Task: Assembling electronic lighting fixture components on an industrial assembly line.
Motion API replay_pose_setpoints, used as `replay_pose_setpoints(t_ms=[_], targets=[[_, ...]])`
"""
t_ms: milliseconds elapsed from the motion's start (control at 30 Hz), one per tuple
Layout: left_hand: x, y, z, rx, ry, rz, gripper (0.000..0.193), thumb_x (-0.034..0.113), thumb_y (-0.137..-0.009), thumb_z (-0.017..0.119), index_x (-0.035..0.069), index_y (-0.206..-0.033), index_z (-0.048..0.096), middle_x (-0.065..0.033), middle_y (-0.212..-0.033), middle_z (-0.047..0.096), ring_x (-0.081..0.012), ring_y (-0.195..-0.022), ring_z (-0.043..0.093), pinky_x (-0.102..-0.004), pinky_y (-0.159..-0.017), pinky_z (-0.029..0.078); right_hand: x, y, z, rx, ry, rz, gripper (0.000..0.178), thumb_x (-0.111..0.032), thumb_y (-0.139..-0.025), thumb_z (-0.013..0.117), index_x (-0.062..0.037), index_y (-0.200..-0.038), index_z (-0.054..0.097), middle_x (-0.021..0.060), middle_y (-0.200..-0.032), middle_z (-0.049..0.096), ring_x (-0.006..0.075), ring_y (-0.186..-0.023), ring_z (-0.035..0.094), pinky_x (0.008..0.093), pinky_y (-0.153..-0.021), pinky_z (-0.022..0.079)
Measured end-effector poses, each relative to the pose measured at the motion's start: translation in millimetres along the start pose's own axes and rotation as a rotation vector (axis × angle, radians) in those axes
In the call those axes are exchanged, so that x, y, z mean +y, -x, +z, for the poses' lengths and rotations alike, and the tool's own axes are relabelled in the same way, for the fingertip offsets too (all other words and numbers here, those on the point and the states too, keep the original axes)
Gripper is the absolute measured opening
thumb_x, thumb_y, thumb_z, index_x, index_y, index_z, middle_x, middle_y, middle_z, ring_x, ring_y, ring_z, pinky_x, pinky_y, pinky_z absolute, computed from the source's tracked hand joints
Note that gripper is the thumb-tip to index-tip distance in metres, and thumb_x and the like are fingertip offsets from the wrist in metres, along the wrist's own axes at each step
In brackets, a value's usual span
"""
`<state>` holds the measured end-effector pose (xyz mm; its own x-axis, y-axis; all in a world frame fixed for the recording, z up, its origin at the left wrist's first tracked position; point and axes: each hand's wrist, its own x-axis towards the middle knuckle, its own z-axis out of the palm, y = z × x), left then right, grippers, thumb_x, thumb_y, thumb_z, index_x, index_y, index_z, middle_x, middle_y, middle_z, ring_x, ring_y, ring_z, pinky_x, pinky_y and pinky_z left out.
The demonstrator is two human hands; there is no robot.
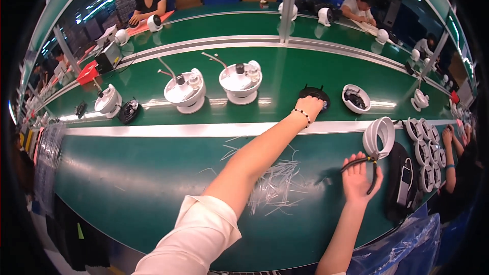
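My left hand [310, 106] reaches far forward over the green belt, its fingers closed on the edge of a black round part [315, 93] with small prongs. Turned palm up over the near table, my right hand [358, 182] holds a pair of pliers [373, 159] with dark handles. The handles are spread apart, one across the fingers and one by the thumb. Right of my left hand lies a white bowl-shaped housing [356, 99] with black parts inside. Clear plastic tie offcuts [277, 186] are strewn between my arms.
Two white housings on round bases [185, 91] [240, 84] stand on the belt with wires sticking up. White rings [379, 136] stand beyond the pliers, beside a black pouch [400, 181] and stacked white round parts [425, 153]. A co-worker's hand [448, 135] is at the right; others sit across.
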<state>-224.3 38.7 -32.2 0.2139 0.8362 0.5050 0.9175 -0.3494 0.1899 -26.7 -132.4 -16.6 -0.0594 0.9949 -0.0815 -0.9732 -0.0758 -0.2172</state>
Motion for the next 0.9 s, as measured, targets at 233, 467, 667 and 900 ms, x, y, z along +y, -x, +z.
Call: replay_pose_setpoints(t_ms=[233,467,667,900], targets=[[-52,164,-130,-0.141,0.09,0.06,0.035,0.011,-0.065,0.065,0.005,-0.096,0.052,-0.0146,-0.091,0.057,-0.0317,-0.085,0.055,-0.0403,-0.072,0.045,11,19,9,-0.052,0.022,0.088,0.055,-0.033,-0.072,0.056,0.0026,-0.111,0.042,0.0118,-0.11,0.048,0.0264,-0.102,0.046,0.0429,-0.094,0.031],[-129,340,-247,-0.285,-0.275,-0.28,0.03,0.01,-0.065,0.065,0.003,-0.09,0.05,-0.0156,-0.083,0.057,-0.0309,-0.083,0.055,-0.04,-0.069,0.046,41,56,32,-0.3,0.11,0.255,0.053,-0.033,-0.079,0.05,-0.0003,-0.119,0.038,0.0106,-0.113,0.048,0.0259,-0.101,0.047,0.043,-0.09,0.035],[-126,349,-273,-0.604,-0.459,-0.396,0.03,0.023,-0.062,0.07,0.002,-0.078,0.056,-0.0142,-0.073,0.059,-0.0307,-0.072,0.058,-0.0388,-0.062,0.047,58,62,28,-0.22,0.123,0.315,0.051,-0.036,-0.076,0.051,-0.0008,-0.113,0.044,0.0095,-0.108,0.05,0.0259,-0.098,0.049,0.0455,-0.089,0.035],[-58,180,-177,-0.463,1.006,-0.694,0.064,0.052,-0.077,0.052,-0.003,-0.109,0.049,-0.0186,-0.1,0.057,-0.0243,-0.083,0.059,-0.0334,-0.067,0.05,46,60,13,-0.15,0.201,0.209,0.05,-0.036,-0.073,0.054,-0.0025,-0.109,0.046,0.0084,-0.104,0.052,0.0254,-0.096,0.049,0.0462,-0.088,0.035]])
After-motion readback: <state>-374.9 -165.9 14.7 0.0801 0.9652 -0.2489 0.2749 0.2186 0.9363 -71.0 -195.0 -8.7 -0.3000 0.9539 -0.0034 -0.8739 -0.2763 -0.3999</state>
